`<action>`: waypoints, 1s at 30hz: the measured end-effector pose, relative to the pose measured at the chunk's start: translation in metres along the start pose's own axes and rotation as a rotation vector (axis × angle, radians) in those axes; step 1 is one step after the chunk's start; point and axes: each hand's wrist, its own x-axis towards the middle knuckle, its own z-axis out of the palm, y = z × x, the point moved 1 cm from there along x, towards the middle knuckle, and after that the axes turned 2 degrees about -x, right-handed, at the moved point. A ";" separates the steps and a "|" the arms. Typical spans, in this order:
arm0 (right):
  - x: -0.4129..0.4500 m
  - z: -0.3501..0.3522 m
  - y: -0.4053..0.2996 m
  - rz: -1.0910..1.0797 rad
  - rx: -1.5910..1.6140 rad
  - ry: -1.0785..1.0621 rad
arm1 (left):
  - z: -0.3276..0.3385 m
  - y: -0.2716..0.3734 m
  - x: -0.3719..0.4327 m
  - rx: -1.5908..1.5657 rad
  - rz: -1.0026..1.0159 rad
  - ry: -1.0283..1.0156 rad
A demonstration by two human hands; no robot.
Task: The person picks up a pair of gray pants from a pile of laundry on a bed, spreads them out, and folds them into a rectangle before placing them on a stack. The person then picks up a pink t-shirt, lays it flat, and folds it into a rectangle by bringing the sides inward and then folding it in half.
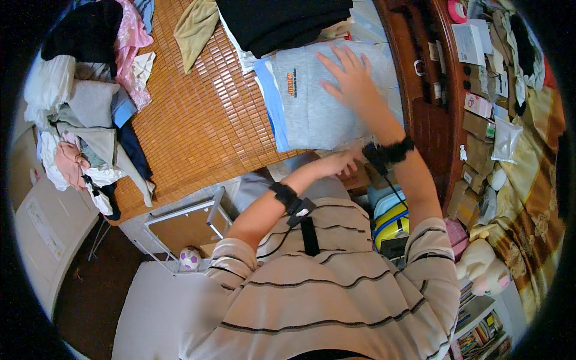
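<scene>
A grey folded garment with small printed lettering (324, 117) lies on light blue folded cloth (275, 130) at the right end of a bed covered with a bamboo mat (202, 117). My right hand (348, 76) is spread over the grey garment, palm down, its fingers apart; whether it presses on the cloth cannot be told. Close to my body, beyond the mat's near edge, my left hand (339, 163) has loosely bent fingers with nothing seen in them. Black folded cloth (288, 22) is stacked just behind the grey garment. An olive-tan cloth (194, 33) lies left of it.
A loose heap of clothes (92, 108) covers the mat's left end. A dark wooden cabinet (432, 126) stands close on the right, with boxes (477, 144) beyond it. A metal-framed rack (180, 220) with a purple-white ball (190, 258) is below the mat's near edge.
</scene>
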 end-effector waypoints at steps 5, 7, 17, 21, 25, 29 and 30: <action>-0.052 -0.017 -0.029 0.249 0.033 -0.035 | -0.021 0.064 -0.078 0.437 0.295 -0.025; -0.061 -0.013 -0.031 0.251 0.021 -0.066 | -0.041 0.090 -0.096 0.492 0.480 0.216; -0.062 0.006 -0.021 0.005 0.145 -0.081 | -0.128 0.070 -0.062 -0.277 0.386 1.022; -0.072 0.009 -0.015 -0.046 0.175 -0.031 | -0.124 0.080 -0.068 -0.574 0.448 0.712; -0.074 0.010 -0.013 -0.068 0.189 0.003 | -0.125 0.086 -0.068 -0.504 0.404 0.672; -0.074 0.005 -0.009 -0.083 0.224 0.064 | -0.103 0.089 -0.076 -0.483 0.584 0.705; -0.075 0.004 -0.010 -0.087 0.240 0.057 | -0.099 0.090 -0.080 -0.508 0.666 0.714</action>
